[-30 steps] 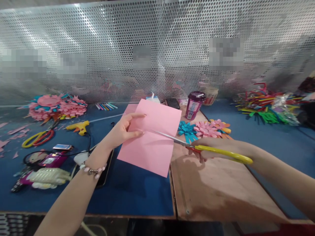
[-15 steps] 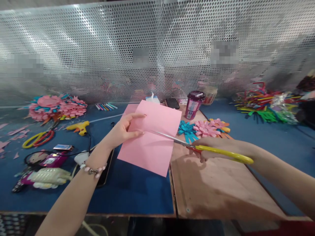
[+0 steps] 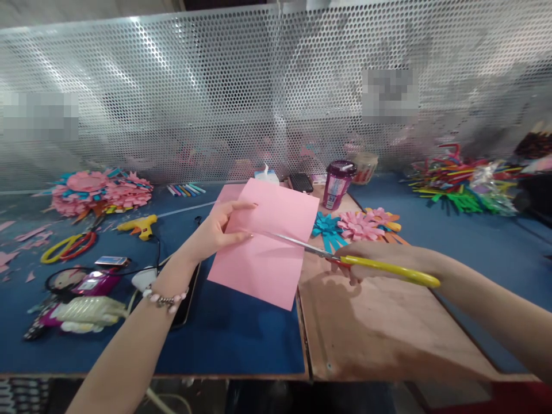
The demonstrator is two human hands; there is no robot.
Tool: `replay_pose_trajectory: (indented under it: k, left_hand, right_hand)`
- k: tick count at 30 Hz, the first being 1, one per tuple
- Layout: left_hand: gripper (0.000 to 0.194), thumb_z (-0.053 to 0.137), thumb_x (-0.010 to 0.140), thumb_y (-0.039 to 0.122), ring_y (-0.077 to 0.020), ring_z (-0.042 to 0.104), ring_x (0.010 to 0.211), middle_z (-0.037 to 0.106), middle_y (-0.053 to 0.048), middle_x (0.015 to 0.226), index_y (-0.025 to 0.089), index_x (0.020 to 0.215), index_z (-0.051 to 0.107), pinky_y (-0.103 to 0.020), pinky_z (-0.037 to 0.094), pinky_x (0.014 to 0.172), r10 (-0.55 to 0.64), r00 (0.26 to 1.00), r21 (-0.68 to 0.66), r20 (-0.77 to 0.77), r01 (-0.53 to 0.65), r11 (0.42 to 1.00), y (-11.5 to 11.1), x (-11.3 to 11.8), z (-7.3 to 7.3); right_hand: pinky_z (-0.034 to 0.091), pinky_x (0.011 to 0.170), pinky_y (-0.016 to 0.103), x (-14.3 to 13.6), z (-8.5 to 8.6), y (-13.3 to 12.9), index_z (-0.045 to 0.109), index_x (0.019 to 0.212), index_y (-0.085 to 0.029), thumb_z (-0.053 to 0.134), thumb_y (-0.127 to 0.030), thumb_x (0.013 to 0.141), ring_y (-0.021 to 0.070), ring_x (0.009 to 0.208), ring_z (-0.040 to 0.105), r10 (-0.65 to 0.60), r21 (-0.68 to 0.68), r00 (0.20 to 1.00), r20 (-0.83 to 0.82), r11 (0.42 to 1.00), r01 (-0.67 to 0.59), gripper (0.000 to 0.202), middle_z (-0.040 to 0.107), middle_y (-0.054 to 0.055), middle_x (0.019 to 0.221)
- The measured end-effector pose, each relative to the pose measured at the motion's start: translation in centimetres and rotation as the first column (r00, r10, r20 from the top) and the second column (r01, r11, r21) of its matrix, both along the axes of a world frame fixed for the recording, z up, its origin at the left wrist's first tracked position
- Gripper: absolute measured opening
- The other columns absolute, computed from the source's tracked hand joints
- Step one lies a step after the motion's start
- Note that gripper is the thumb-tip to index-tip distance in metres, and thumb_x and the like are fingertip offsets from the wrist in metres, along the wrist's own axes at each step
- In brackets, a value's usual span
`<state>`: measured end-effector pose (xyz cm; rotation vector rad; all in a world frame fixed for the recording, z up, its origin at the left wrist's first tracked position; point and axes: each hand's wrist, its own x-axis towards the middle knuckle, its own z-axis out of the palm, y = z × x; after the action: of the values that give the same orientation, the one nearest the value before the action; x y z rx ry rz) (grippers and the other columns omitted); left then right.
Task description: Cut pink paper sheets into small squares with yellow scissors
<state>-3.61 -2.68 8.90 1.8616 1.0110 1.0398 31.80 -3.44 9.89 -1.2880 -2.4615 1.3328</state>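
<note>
My left hand (image 3: 219, 230) grips the left edge of a pink sheet of paper (image 3: 263, 270), its thumb and fingers lying over the front. Across the sheet's middle run the blades of a pair of scissors (image 3: 390, 270) with a yellow and a red handle. My right hand (image 3: 360, 259) is closed round those handles; the fingers below are partly hidden. Blade tips reach close to my left thumb. Behind the sheet, part of another pink sheet (image 3: 226, 194) shows. Blue and pink paper flowers (image 3: 360, 224) lie just beyond my right hand.
A purple cup (image 3: 338, 184) stands behind the flowers. On the left are a yellow glue gun (image 3: 140, 226), a second pair of scissors (image 3: 69, 247), a pile of pink paper flowers (image 3: 99, 192) and markers (image 3: 186, 189). Colourful strips (image 3: 466, 178) lie far right. A perforated metal screen (image 3: 241, 132) closes the back.
Both hands, the pink sheet and the scissors keep nearly the same position. The view has shifted very slightly; no grip has changed.
</note>
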Motion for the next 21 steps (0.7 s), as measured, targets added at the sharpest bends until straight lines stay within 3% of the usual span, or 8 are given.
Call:
replay_pose_trajectory:
  k: [21]
  left_hand:
    - [0.057,0.074,0.075,0.030,-0.0257,0.058,0.116,0.063,-0.007,0.119,0.026,0.127,0.052,-0.040,0.052,0.094,0.001,1.000,0.027,-0.025,0.000,1.000,-0.08,-0.02,0.08]
  right_hand:
    - [0.055,0.071,0.035,0.18,-0.38,-0.14,0.067,0.098,-0.020,0.058,-0.037,0.079,0.0251,0.086,0.066,-0.003,-0.029,1.000,-0.013,1.000,0.002,0.027,0.068,0.006,0.094]
